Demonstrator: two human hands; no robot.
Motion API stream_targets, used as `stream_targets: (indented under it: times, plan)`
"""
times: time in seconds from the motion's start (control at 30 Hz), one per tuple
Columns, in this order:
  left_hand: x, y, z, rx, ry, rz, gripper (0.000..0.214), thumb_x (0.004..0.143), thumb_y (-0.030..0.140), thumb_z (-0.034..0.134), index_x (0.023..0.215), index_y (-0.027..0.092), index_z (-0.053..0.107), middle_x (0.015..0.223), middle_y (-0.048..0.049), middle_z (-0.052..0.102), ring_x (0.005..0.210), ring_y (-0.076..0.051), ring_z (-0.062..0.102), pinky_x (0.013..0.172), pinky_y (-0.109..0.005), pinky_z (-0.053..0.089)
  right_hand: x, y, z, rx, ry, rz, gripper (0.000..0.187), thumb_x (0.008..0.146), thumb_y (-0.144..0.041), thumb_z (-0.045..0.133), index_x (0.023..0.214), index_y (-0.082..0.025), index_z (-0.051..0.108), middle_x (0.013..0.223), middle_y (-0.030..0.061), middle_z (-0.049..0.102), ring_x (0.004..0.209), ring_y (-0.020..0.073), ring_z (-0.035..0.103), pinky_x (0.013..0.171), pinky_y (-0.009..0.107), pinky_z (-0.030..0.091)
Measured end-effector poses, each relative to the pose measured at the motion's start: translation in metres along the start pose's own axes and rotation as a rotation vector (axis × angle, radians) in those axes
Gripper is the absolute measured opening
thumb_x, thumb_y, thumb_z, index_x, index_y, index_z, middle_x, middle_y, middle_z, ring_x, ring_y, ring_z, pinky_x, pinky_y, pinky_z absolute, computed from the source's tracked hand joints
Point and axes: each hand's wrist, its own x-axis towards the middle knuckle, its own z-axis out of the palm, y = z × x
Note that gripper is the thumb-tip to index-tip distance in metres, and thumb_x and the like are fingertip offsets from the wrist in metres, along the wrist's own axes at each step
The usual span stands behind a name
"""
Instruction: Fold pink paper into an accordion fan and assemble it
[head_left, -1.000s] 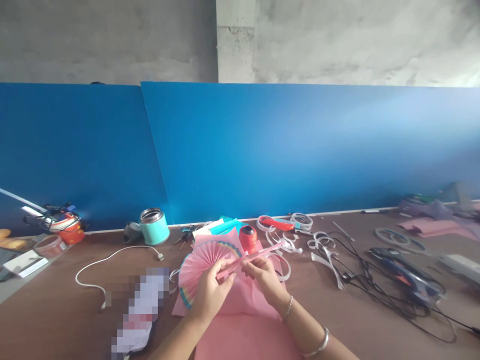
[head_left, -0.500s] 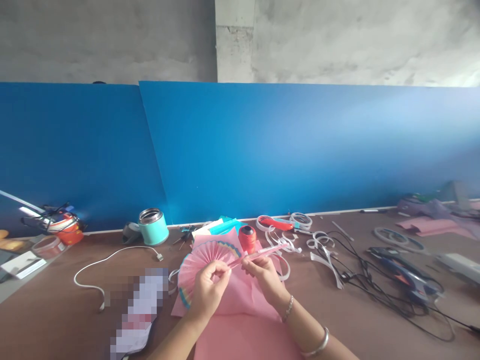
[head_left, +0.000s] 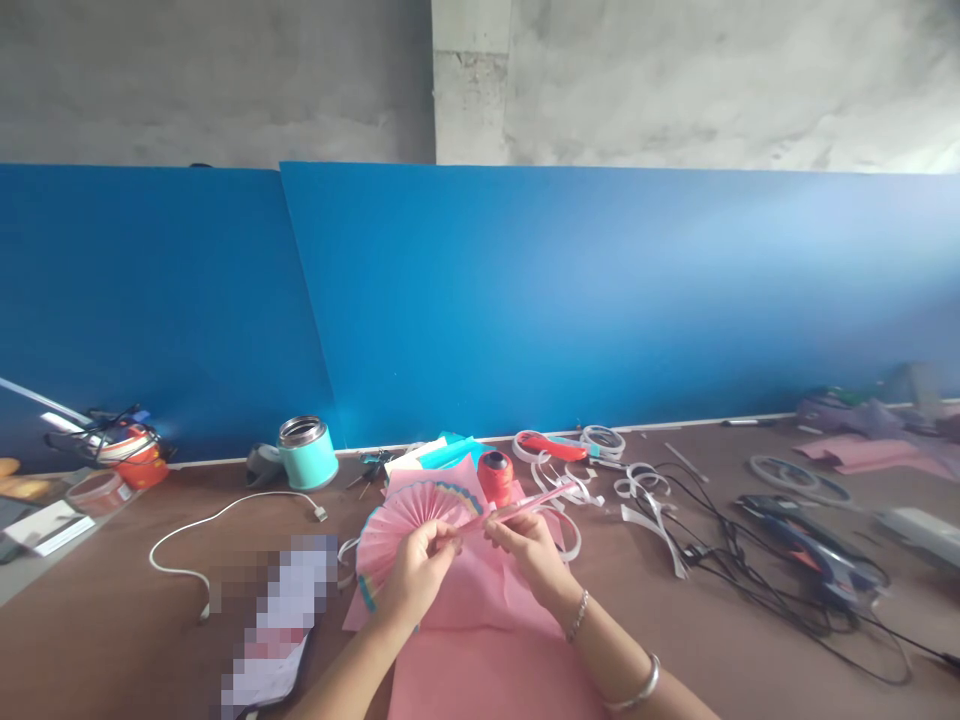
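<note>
Between my two hands a narrow folded strip of pink paper (head_left: 541, 498) is held at a slant, its far end pointing up to the right. My left hand (head_left: 421, 575) pinches its left part with thumb and fingers. My right hand (head_left: 534, 552), with a bracelet and a bangle on that arm, pinches it near the middle. Behind my left hand lies a pleated pink paper fan (head_left: 390, 530) with a blue and yellow edge, partly covered. Pink paper sheets (head_left: 487, 670) lie under both hands. A red spool (head_left: 495, 478) stands just beyond the strip.
A turquoise cup (head_left: 309, 458) and white cable (head_left: 184, 530) are on the left, near a blurred-out flat object (head_left: 289, 630). Rolls of white tape (head_left: 600, 440) lie beyond my right hand. Black cords (head_left: 750, 560) and a dark blue tool (head_left: 817, 555) lie right. A blue partition (head_left: 525, 300) borders the table.
My left hand has shifted very slightly to the left along the strip. My right hand stays in nearly the same place, and the things on the table have not moved.
</note>
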Motion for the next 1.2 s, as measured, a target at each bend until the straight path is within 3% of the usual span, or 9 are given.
stream_targets:
  times: [0.2,0.43,0.63,0.87,1.03,1.2]
  plan:
    - [-0.003,0.007,0.001,-0.017,0.014,0.013,0.022,0.077,0.036,0.055,0.071,0.016,0.062,0.067,-0.0016,0.062,0.067,-0.017,0.056,0.063,-0.024,0.041,-0.001,-0.001,0.002,0.009,0.037,0.04,0.032,0.066,-0.045,0.072,0.056,-0.016,0.065,0.053,0.0008,0.056,0.052,0.0109,0.044,0.052,0.024,0.036]
    - [-0.005,0.007,0.004,-0.006,-0.03,0.047,0.024,0.08,0.037,0.054,0.072,0.016,0.064,0.071,-0.0036,0.065,0.071,-0.019,0.059,0.066,-0.027,0.043,-0.006,0.002,0.011,-0.059,-0.116,0.034,0.026,0.072,-0.042,0.069,0.07,-0.016,0.069,0.063,0.0019,0.062,0.057,0.0118,0.049,0.052,0.023,0.035]
    - [-0.004,0.004,0.008,-0.008,-0.052,0.035,0.027,0.076,0.037,0.06,0.093,0.017,0.066,0.082,-0.004,0.069,0.078,-0.02,0.062,0.069,-0.028,0.046,-0.001,0.005,0.003,-0.013,-0.021,0.032,0.025,0.07,-0.041,0.07,0.064,-0.016,0.067,0.057,-0.0002,0.057,0.055,0.0118,0.049,0.054,0.024,0.038]
    - [-0.005,0.0,0.006,0.019,-0.034,0.046,0.027,0.08,0.042,0.055,0.083,0.017,0.064,0.074,-0.0023,0.066,0.07,-0.018,0.059,0.063,-0.025,0.042,-0.002,0.003,0.005,-0.007,-0.028,0.011,0.027,0.069,-0.043,0.071,0.064,-0.017,0.066,0.058,0.0001,0.057,0.056,0.0124,0.048,0.055,0.025,0.039]
    - [-0.005,0.007,0.005,-0.043,-0.012,0.028,0.029,0.08,0.043,0.054,0.075,0.016,0.063,0.075,-0.0045,0.068,0.075,-0.02,0.061,0.068,-0.027,0.042,-0.003,-0.002,0.008,0.019,-0.003,0.027,0.028,0.066,-0.043,0.073,0.06,-0.017,0.065,0.055,-0.001,0.055,0.054,0.0115,0.045,0.054,0.025,0.037]
    - [-0.006,0.01,0.005,-0.118,0.008,-0.025,0.03,0.077,0.044,0.059,0.071,0.015,0.063,0.068,-0.0027,0.065,0.063,-0.016,0.055,0.061,-0.025,0.039,-0.003,0.0,0.009,0.039,0.012,0.046,0.028,0.065,-0.043,0.074,0.06,-0.016,0.065,0.055,-0.0002,0.056,0.053,0.0111,0.044,0.052,0.025,0.034]
